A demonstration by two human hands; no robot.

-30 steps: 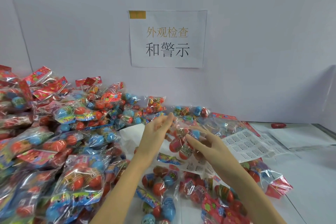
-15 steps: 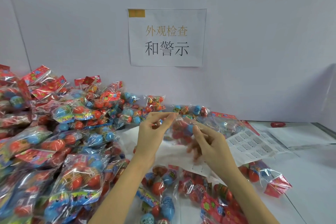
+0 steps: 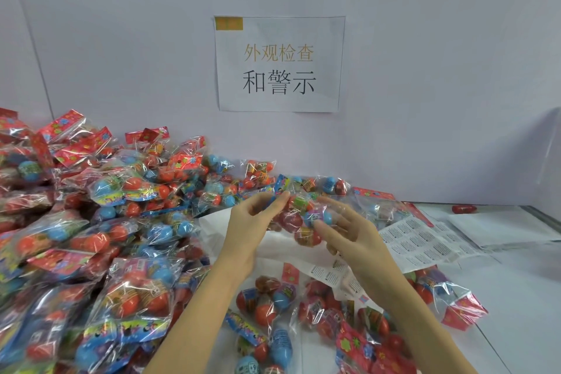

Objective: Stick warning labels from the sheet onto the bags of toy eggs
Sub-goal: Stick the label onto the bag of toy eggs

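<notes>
Between both hands, raised above the table, is a clear bag of toy eggs (image 3: 299,217) with red and blue eggs inside. My left hand (image 3: 252,225) pinches the bag's upper left edge between thumb and fingers. My right hand (image 3: 352,229) sits at the bag's right side, fingers curled against the blue egg, and it looks blurred. The label sheet (image 3: 425,241), white with rows of small printed labels, lies on the table just right of my right hand. A second strip of labels (image 3: 331,272) lies under my right wrist.
A big heap of bagged eggs (image 3: 91,237) fills the left half of the table. More bags (image 3: 318,313) lie in front between my forearms. White paper sheets (image 3: 501,226) and a loose red egg (image 3: 464,208) lie at the far right. A printed sign (image 3: 279,64) hangs on the wall.
The bag has turned in my hands, and a blue egg now faces my right hand. My right hand's fingers have shifted on the bag; my left hand keeps its pinch at the top edge.
</notes>
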